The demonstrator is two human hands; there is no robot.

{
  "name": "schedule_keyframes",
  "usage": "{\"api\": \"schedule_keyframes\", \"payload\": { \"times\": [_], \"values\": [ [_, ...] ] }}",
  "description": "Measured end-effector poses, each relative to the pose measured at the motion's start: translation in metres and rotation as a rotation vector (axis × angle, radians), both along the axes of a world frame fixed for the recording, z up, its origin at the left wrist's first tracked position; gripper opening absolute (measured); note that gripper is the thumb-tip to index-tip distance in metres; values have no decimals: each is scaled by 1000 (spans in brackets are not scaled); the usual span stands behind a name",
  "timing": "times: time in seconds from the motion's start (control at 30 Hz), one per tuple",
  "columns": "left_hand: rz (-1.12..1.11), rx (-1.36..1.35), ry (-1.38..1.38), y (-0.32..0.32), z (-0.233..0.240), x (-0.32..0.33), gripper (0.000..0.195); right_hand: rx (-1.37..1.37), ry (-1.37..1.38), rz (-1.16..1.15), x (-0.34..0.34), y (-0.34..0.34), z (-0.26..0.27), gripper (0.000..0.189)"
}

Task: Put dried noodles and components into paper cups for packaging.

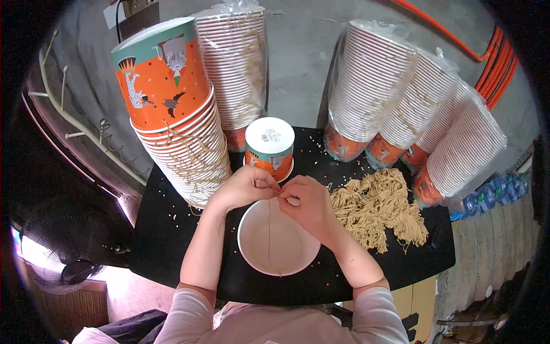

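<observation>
Before me a white paper bucket (279, 236) stands mouth up on the black table (172, 258). A thin tan cord (269, 236) crosses its opening, reaching the near rim. Over the far rim my left hand (253, 182) and my right hand (303, 198) meet, fingertips pinched together on the cord's upper end. The exact grip of each finger is too small to make out. Just beyond them, an orange and green printed bucket (270, 150) rests upside down, its white base bearing print. A loose heap of tan cords (380, 208) lies right of my right forearm.
At left rises a tall stack of nested buckets (184, 146), tan cords hanging on its side. Plastic-wrapped bucket stacks (236, 64) stand at the back and others (369, 86) at the right. Small red and white beads (174, 215) dot the table. Water bottles (494, 193) lie beyond its right edge.
</observation>
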State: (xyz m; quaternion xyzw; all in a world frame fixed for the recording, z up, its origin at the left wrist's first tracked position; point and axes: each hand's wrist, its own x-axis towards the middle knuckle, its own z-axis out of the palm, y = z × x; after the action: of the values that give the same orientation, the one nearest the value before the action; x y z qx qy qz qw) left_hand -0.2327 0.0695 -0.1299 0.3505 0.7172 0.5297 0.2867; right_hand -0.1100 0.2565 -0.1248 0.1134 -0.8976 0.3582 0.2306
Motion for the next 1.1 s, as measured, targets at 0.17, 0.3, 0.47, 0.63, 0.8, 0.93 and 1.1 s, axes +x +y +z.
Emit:
{"api": "schedule_keyframes", "payload": {
  "times": [0.17, 0.3, 0.47, 0.63, 0.8, 0.93, 1.1],
  "values": [
    [92, -164, 140, 9, 13, 12, 11, -4, -54, -34, 2, 0, 4, 11],
    [166, -94, 147, 15, 15, 19, 9, -38, -84, -18, -2, 4, 4, 12],
    [180, -68, 273, 17, 8, 16, 8, -303, -249, 19, -15, 16, -6, 11],
    [193, -33, 296, 18, 5, 14, 9, -368, -287, 67, -29, 27, -24, 7],
    [181, -10, 325, 17, 6, 15, 10, -627, -289, 140, -40, 29, -41, 11],
    [171, -12, 323, 19, 12, 17, 11, -748, -304, 191, -44, 32, -46, 15],
    [177, 23, 384, 19, 7, 15, 11, -867, -317, 192, -45, 30, -45, 18]
  ]
}}
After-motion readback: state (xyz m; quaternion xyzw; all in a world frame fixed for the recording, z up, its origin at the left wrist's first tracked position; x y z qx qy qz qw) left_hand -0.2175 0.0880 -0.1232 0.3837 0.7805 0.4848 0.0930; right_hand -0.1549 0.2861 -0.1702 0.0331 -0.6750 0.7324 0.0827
